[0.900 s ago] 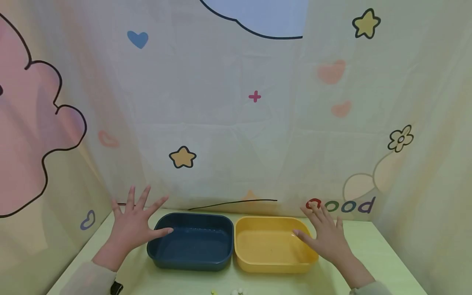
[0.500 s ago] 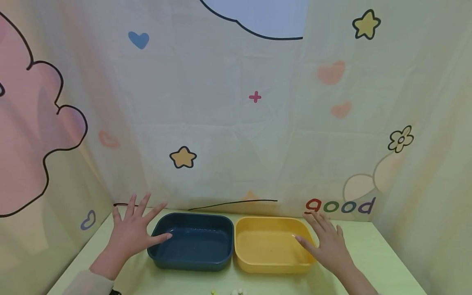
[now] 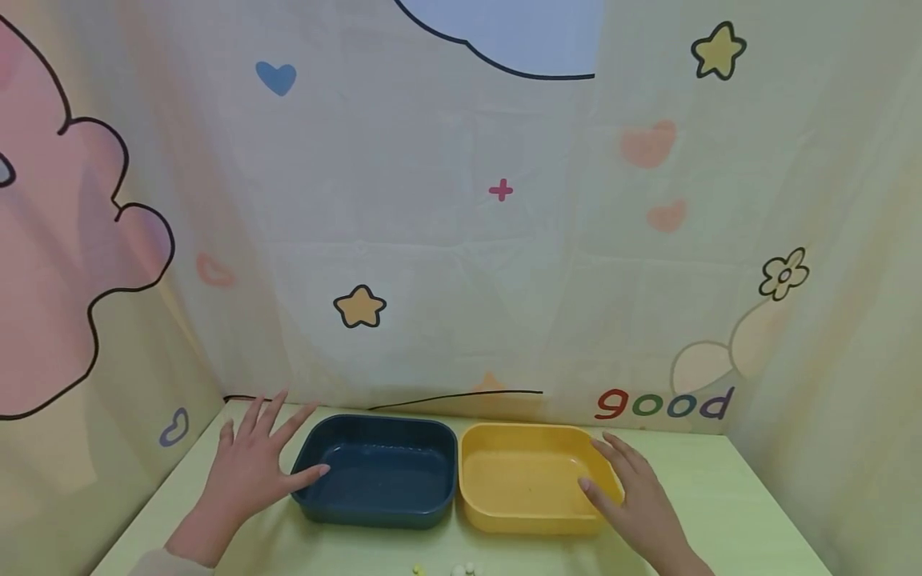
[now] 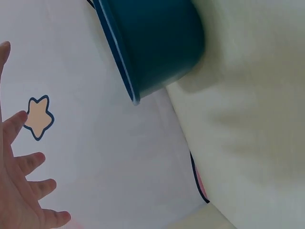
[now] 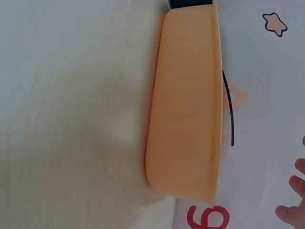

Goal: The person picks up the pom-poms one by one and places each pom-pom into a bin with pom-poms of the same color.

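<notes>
My left hand (image 3: 248, 468) is held up with spread fingers at the left end of a dark blue rectangular tub (image 3: 382, 516), its thumb overlapping the tub's rim in the head view. At the right end of a matching yellow tub (image 3: 536, 524) is my right hand (image 3: 637, 500), fingers loosely extended and the thumb apart from them. Neither hand holds anything. In the left wrist view the blue tub (image 4: 152, 43) stands apart from the spread left fingers. The right wrist view shows the yellow tub's side (image 5: 186, 105), with a few right fingertips at the frame edge.
Both tubs stand side by side on a pale table (image 3: 727, 496). Several small yellow and white pieces (image 3: 461, 570) lie at the near edge of the head view, partly cut off. A printed curtain (image 3: 446, 240) hangs behind the table and along its sides.
Both hands have come down and back toward the near side, the right uncovering the printed word on the curtain. Both tubs have stayed where they were; the head view has shifted slightly.
</notes>
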A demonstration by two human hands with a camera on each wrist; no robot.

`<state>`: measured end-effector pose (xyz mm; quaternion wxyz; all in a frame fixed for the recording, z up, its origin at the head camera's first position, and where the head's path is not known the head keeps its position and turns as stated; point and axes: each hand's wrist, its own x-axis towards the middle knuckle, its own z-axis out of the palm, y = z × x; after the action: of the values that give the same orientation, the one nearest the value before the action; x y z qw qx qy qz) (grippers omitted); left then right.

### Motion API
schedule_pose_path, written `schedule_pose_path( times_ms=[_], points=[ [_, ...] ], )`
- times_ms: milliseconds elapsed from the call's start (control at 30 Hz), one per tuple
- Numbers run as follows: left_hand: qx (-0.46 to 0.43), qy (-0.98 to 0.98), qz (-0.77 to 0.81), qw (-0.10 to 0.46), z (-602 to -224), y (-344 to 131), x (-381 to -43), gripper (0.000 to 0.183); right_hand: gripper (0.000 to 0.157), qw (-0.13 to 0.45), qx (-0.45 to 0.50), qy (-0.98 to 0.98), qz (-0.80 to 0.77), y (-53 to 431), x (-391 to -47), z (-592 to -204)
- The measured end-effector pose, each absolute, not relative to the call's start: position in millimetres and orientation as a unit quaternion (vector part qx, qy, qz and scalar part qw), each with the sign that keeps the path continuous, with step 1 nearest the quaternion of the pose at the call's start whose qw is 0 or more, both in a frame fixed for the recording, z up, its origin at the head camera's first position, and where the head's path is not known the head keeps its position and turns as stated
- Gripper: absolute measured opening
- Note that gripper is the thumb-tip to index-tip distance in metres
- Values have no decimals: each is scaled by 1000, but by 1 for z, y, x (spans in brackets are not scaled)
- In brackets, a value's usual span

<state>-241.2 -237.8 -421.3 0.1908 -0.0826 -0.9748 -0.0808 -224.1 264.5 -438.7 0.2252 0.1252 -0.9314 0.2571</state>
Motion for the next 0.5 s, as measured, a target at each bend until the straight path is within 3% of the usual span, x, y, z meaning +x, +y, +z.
schedule_pose_path(
  times_ms=[367, 500],
  points=[
    [-92, -965, -78, 232, -436, -241, -232, 83, 48, 241, 145, -919, 278, 256, -212, -455],
    [-91, -963, -101, 231, -443, -243, -228, 81, 47, 220, 132, -923, 285, 254, -208, -460]
  ],
)
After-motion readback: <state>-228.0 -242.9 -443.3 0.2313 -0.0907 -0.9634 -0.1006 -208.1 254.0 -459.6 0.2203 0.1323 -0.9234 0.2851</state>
